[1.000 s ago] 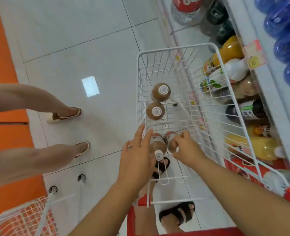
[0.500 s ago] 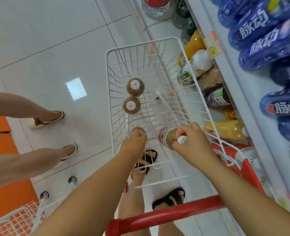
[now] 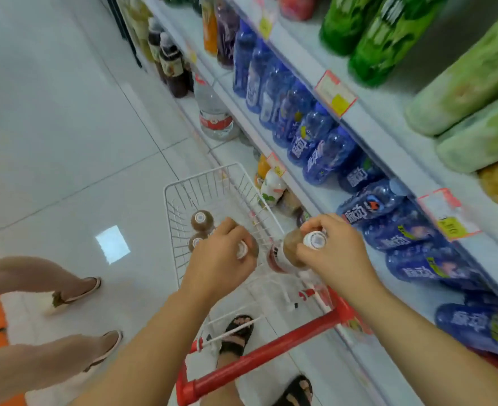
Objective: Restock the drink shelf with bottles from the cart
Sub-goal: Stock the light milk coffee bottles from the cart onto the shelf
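Grips a brown bottle (image 3: 252,250) in the left hand (image 3: 218,259) above the wire cart (image 3: 271,348), clamps the right hand (image 3: 338,253) on a second bottle (image 3: 290,247) (white cap up) just right. Keeps two more bottles (image 3: 202,220) upright at the cart's far left, beside the drink shelf (image 3: 373,133) on the right.

"脉动" in white on the blue bottles (image 3: 369,205), price tags (image 3: 335,93) unreadable

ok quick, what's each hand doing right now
Left hand: grips a brown bottle at its top, over the cart.
Right hand: grips a second brown bottle near its white cap.
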The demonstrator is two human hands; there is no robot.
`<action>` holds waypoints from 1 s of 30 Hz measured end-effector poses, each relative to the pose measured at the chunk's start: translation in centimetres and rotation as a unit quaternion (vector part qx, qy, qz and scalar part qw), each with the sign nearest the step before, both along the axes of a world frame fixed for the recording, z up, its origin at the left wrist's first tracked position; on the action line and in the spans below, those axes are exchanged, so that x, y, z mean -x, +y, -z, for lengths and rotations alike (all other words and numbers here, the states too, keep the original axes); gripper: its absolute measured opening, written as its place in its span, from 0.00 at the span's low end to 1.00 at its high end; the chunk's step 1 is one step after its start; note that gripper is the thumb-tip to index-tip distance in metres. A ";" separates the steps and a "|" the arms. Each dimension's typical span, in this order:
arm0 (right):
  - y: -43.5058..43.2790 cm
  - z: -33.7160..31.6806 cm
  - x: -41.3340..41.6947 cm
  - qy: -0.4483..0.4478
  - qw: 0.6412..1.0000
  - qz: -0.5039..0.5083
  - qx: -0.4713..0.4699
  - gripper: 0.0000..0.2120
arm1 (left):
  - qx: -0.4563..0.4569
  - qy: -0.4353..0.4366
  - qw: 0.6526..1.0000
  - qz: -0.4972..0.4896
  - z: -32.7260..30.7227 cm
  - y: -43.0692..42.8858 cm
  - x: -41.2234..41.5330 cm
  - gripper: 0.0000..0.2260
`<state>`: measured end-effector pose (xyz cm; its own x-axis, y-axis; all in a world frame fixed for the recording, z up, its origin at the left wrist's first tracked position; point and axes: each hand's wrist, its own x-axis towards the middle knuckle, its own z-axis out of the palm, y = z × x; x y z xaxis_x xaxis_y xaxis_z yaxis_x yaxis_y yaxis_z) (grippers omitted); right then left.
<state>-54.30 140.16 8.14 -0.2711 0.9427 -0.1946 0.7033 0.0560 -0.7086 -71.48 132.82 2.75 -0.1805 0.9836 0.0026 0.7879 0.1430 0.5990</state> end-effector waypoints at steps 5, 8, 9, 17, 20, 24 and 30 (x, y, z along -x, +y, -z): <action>-0.6 -13.9 -3.6 0.067 0.984 0.055 -0.157 0.14 | -0.234 -0.066 0.970 0.026 -15.3 2.2 -3.7 0.05; -1.3 -21.5 -6.6 0.075 0.956 0.074 -0.273 0.13 | -0.358 -0.081 0.928 0.065 -23.6 3.3 -5.7 0.07; -1.9 -24.1 -7.6 0.080 0.944 0.082 -0.309 0.12 | -0.395 -0.086 0.912 0.076 -26.1 3.4 -6.5 0.07; -7.9 -36.9 -15.2 0.085 0.804 0.143 -0.571 0.10 | -0.600 -0.121 0.778 0.141 -39.8 3.1 -14.2 0.04; -9.2 -38.6 -17.5 0.071 0.772 0.140 -0.615 0.09 | -0.634 -0.143 0.742 0.166 -41.9 3.4 -16.8 0.03; -8.4 -39.4 -19.7 0.022 0.773 0.104 -0.626 0.06 | -0.635 -0.147 0.729 0.208 -42.7 4.4 -19.3 0.04; -4.9 -39.3 -21.4 -0.032 0.796 0.100 -0.595 0.08 | -0.620 -0.140 0.737 0.231 -42.2 6.1 -20.4 0.04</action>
<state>-32.89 135.24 47.43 -0.1172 0.4923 0.8625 0.8157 0.5432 -0.1991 -51.11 138.88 44.98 0.0091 0.2140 0.9768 0.4022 -0.8951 0.1923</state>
